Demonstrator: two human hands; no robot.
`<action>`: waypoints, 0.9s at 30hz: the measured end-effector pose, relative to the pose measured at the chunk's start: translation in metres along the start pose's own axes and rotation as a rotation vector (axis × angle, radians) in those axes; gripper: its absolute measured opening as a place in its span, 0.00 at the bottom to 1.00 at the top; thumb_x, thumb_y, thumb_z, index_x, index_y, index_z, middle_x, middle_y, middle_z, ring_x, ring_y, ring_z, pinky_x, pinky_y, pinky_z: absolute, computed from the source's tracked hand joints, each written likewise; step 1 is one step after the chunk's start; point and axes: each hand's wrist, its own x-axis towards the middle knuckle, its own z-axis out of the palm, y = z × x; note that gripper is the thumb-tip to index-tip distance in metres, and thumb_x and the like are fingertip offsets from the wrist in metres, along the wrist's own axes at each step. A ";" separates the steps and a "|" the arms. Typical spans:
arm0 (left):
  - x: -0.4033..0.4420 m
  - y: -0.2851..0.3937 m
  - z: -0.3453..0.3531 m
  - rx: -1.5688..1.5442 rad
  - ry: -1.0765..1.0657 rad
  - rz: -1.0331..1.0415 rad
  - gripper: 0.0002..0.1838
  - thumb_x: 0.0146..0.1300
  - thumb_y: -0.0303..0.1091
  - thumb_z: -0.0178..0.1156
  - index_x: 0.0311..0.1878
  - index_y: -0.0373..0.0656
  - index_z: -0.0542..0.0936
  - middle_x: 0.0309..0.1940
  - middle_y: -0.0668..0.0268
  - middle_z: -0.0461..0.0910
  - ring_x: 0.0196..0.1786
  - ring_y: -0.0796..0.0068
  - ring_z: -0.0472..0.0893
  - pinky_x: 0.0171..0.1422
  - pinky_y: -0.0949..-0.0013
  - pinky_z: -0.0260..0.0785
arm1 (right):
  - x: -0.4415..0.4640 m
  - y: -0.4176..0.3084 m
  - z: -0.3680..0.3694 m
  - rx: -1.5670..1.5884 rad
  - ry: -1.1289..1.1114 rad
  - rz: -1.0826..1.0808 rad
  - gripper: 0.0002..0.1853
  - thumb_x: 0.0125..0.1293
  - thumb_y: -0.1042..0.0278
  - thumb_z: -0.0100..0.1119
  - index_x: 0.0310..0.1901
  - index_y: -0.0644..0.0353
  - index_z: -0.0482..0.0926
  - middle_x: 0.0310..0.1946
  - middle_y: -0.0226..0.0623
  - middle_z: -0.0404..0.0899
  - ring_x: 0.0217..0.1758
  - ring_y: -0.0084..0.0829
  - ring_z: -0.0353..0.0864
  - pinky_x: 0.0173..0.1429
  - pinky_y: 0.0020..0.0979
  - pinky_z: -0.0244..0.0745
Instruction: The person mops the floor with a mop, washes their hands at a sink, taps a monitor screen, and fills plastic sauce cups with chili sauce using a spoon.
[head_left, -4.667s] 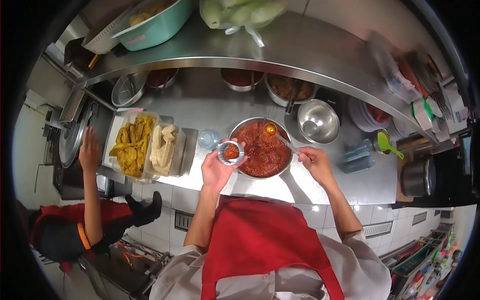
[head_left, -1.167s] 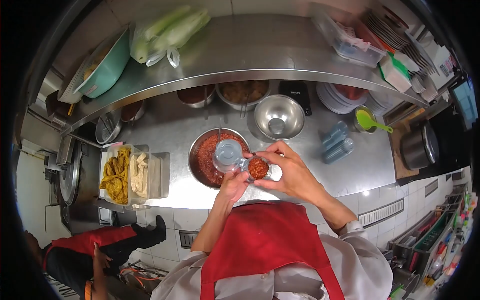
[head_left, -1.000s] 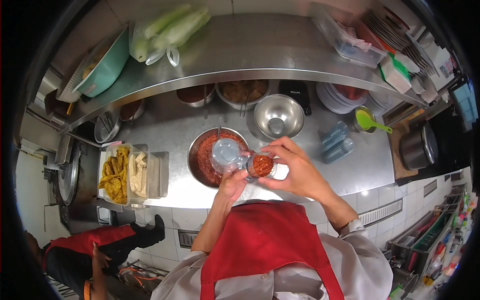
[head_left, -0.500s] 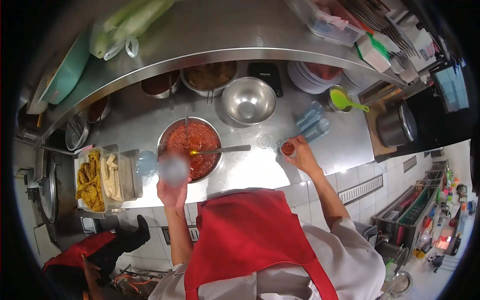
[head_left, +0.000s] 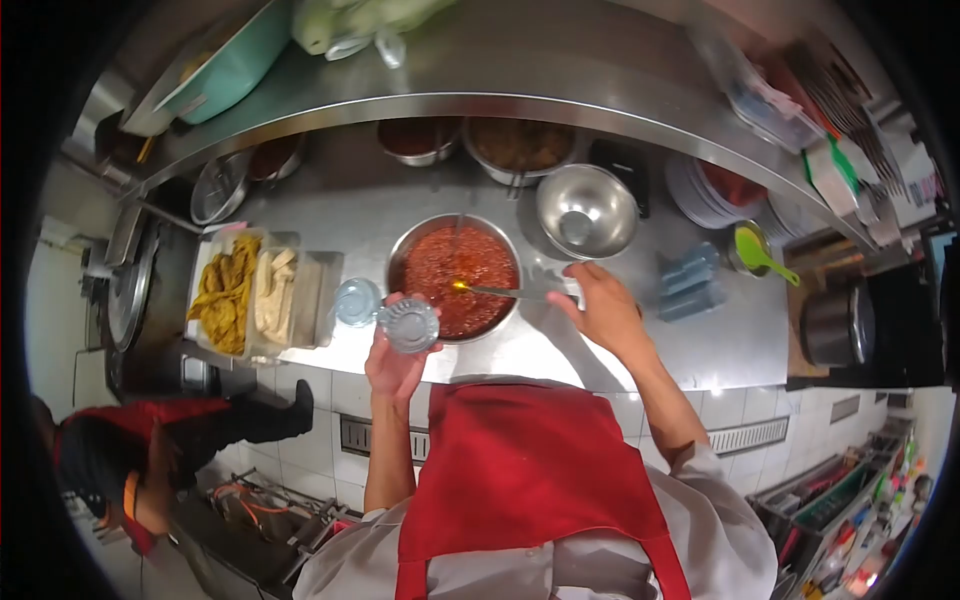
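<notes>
My left hand (head_left: 395, 368) holds a clear plastic cup (head_left: 410, 325), which looks empty, over the left front rim of the steel bowl of chunky red sauce (head_left: 430, 270). Left of that cup, more clear plastic cups or lids (head_left: 357, 301) lie on the counter. A spoon (head_left: 495, 292) rests in the sauce, its handle reaching right over the rim. At the handle's end is my right hand (head_left: 612, 312), thumb and forefinger apart around it and not visibly closed. The cup filled with red sauce is not visible.
An empty steel bowl (head_left: 587, 212) stands behind my right hand, with stacked clear cups (head_left: 692, 283) farther right. Containers of yellow pieces (head_left: 226, 295) and pale pieces (head_left: 275, 297) are left. A shelf edge (head_left: 480, 97) spans the back. A co-worker (head_left: 130, 450) is lower left.
My left hand's cup has come into clear view near the bowl's rim. My right hand has let go of the filled cup and moved to the spoon handle. The camera view has shifted.
</notes>
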 end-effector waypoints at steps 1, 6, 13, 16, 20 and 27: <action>-0.003 0.003 0.000 0.026 0.022 0.003 0.40 0.65 0.46 0.67 0.76 0.44 0.63 0.71 0.51 0.69 0.72 0.41 0.72 0.56 0.44 0.85 | 0.012 -0.009 0.007 -0.035 -0.147 0.001 0.21 0.69 0.56 0.67 0.53 0.65 0.79 0.42 0.53 0.84 0.49 0.56 0.83 0.54 0.47 0.78; -0.019 0.016 0.004 0.117 0.088 0.053 0.39 0.65 0.45 0.66 0.75 0.43 0.64 0.70 0.51 0.69 0.73 0.42 0.71 0.58 0.41 0.85 | 0.046 -0.024 0.027 -0.188 -0.396 -0.198 0.14 0.67 0.68 0.61 0.50 0.66 0.81 0.36 0.56 0.85 0.41 0.54 0.86 0.47 0.48 0.80; -0.027 0.016 0.017 0.042 0.121 0.087 0.38 0.65 0.46 0.66 0.74 0.41 0.65 0.69 0.52 0.71 0.71 0.47 0.74 0.58 0.40 0.84 | 0.059 -0.046 -0.002 -0.393 -0.548 -0.289 0.12 0.63 0.75 0.56 0.45 0.65 0.86 0.35 0.49 0.86 0.39 0.50 0.88 0.43 0.46 0.82; -0.028 0.017 0.012 0.149 0.138 0.081 0.36 0.66 0.46 0.64 0.74 0.42 0.65 0.70 0.51 0.69 0.73 0.43 0.71 0.57 0.41 0.84 | 0.059 -0.033 -0.002 -0.365 -0.356 -0.394 0.11 0.63 0.75 0.56 0.43 0.64 0.86 0.38 0.45 0.86 0.42 0.48 0.88 0.43 0.45 0.83; -0.025 0.018 0.010 0.254 0.207 0.090 0.35 0.68 0.46 0.63 0.74 0.43 0.66 0.69 0.52 0.71 0.71 0.44 0.74 0.56 0.43 0.85 | 0.061 -0.032 0.016 -0.465 -0.300 -0.415 0.10 0.62 0.75 0.56 0.40 0.63 0.86 0.40 0.43 0.86 0.46 0.47 0.88 0.44 0.43 0.84; -0.019 0.026 0.018 0.387 0.294 0.110 0.32 0.69 0.46 0.62 0.72 0.45 0.65 0.66 0.52 0.75 0.67 0.50 0.79 0.56 0.47 0.85 | 0.071 -0.028 0.027 -0.264 -0.474 -0.177 0.12 0.55 0.69 0.59 0.37 0.60 0.89 0.35 0.51 0.88 0.46 0.47 0.88 0.49 0.44 0.83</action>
